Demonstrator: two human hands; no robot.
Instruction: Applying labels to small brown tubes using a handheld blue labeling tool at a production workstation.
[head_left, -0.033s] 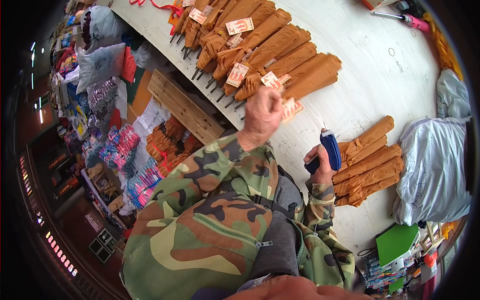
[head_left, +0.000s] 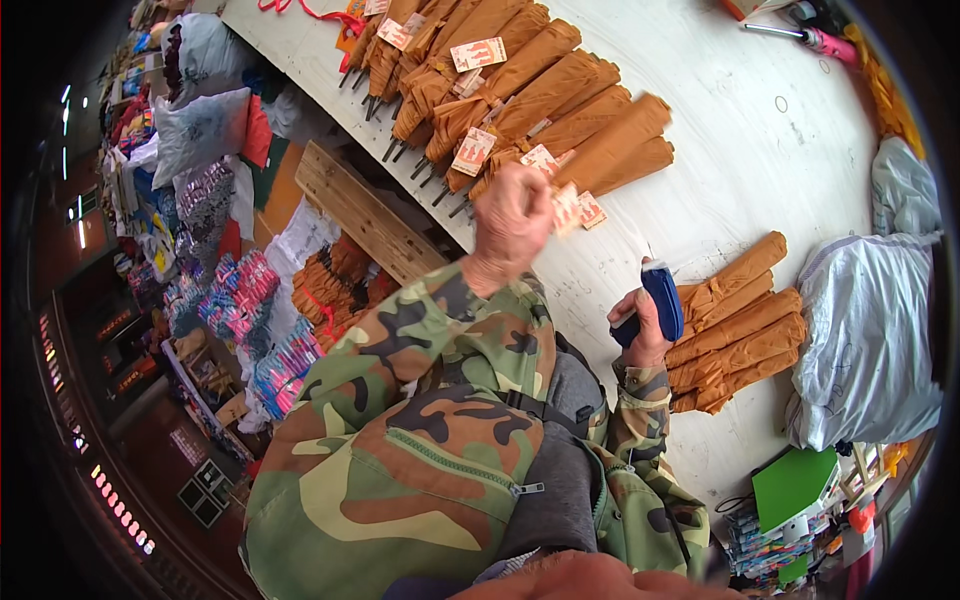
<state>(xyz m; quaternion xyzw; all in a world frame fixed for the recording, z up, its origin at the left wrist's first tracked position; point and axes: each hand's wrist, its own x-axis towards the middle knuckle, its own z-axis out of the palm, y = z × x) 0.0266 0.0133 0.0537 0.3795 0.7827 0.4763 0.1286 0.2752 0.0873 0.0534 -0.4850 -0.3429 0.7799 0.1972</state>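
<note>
My left hand (head_left: 512,225) is raised over the white table (head_left: 730,150), fingers closed on a few white-and-red paper tags (head_left: 578,208). It hovers at the near end of a long row of folded orange umbrellas (head_left: 530,85), several with tags on them. My right hand (head_left: 645,335) grips a blue tagging gun (head_left: 663,298) upright. It is just left of a smaller pile of orange umbrellas (head_left: 745,330) that carry no visible tags. Both sleeves are camouflage.
A grey plastic bag (head_left: 880,330) lies to the right of the small pile. A pink tool (head_left: 822,42) rests at the table's far end. A green box (head_left: 795,485) sits at the lower right. A wooden pallet (head_left: 365,215) and bagged goods (head_left: 205,130) stand left of the table.
</note>
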